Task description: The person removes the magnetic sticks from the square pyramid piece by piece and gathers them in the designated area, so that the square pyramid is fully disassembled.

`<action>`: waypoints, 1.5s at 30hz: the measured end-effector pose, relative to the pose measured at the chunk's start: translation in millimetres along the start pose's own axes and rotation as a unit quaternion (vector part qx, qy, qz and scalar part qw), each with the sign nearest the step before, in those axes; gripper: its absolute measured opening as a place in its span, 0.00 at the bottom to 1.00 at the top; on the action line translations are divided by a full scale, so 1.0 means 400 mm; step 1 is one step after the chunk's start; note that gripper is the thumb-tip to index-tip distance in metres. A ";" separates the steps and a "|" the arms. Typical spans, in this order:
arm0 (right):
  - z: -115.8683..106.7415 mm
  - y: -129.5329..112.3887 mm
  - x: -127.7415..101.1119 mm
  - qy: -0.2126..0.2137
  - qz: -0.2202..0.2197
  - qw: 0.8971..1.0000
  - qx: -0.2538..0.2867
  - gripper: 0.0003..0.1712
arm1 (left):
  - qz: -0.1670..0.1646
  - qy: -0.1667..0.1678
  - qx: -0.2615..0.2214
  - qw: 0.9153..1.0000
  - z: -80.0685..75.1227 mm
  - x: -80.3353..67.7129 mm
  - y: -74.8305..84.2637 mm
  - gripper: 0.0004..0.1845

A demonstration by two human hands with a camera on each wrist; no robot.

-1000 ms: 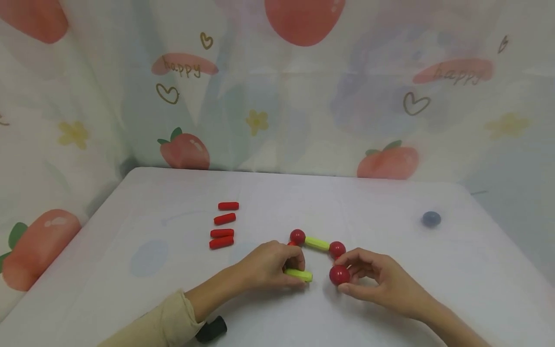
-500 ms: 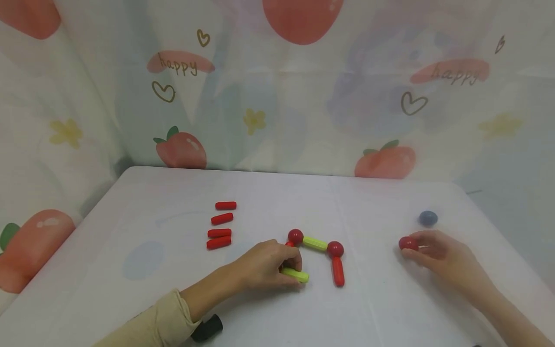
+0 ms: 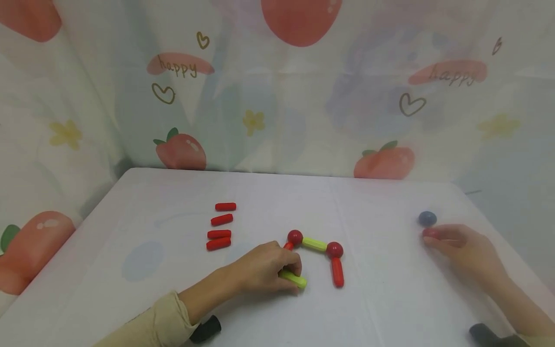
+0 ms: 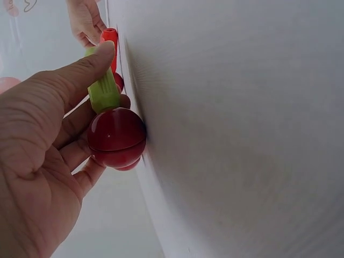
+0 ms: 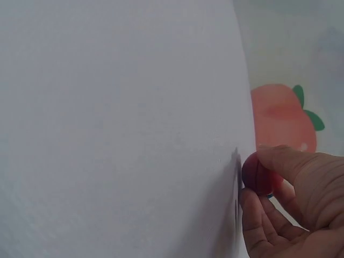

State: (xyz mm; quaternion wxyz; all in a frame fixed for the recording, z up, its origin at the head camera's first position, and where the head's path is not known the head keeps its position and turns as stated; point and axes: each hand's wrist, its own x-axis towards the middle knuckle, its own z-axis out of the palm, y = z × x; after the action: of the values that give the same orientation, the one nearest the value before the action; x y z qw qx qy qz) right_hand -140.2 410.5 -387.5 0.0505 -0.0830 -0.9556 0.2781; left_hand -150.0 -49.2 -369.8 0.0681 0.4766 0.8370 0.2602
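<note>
My left hand (image 3: 266, 267) pinches a yellow-green rod (image 3: 293, 278) between thumb and fingers, low over the table. In the left wrist view a dark red ball (image 4: 117, 137) sits at the rod's near end. Beyond that hand lie two red balls (image 3: 295, 237) joined by another yellow-green rod (image 3: 314, 244). A red rod (image 3: 337, 272) runs toward me from the right-hand ball (image 3: 335, 249); one more red rod (image 3: 288, 246) leaves the other ball and is partly hidden by my left hand. At the right, my right hand (image 3: 466, 250) pinches a loose red ball (image 5: 258, 173) beside a blue ball (image 3: 427, 218).
Several loose red rods (image 3: 218, 243) lie in a column on the left of the white table (image 3: 390, 299). A patterned cloth (image 3: 282, 96) hangs behind the table's far edge. Black devices (image 3: 205, 329) show near both wrists.
My right hand has carried the red ball away from the end of the red rod, to the right and back, up to the blue ball. My left hand has stayed nearly in place.
</note>
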 end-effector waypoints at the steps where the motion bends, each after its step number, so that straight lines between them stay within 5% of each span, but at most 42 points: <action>1: -0.001 0.001 0.001 0.001 -0.002 1.000 -0.001 0.38 | 0.000 0.001 0.000 1.000 0.000 0.000 0.000 0.11; 13: -0.017 0.017 -0.003 0.011 0.013 1.000 0.006 0.42 | 0.007 0.003 -0.010 1.000 0.002 0.006 -0.007 0.11; 22: -0.029 -0.046 -0.036 0.049 0.040 0.998 0.006 0.45 | 0.005 0.000 -0.005 1.000 0.005 0.008 -0.010 0.11; 31: 0.033 -0.175 -0.077 0.068 -0.049 0.996 -0.003 0.30 | -0.022 0.022 0.006 1.000 -0.001 -0.003 -0.002 0.12; 35: 0.064 -0.222 -0.099 0.088 -0.130 0.987 0.023 0.22 | -0.058 0.045 -0.005 0.997 -0.005 -0.012 0.001 0.16; 38: 0.091 -0.265 -0.124 0.078 -0.171 0.981 0.053 0.20 | -0.077 0.071 -0.036 0.994 -0.007 -0.019 -0.004 0.16; 45: 0.158 -0.371 -0.185 0.000 -0.183 0.978 0.096 0.20 | -0.074 0.138 -0.148 0.977 -0.010 -0.032 -0.025 0.14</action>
State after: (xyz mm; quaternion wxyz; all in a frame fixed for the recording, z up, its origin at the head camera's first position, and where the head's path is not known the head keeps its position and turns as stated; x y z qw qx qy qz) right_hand -96.2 240.3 -364.4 0.1082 0.0989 -0.9235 0.3546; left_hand -152.3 -65.4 -373.2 0.0408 0.3573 0.8236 0.4385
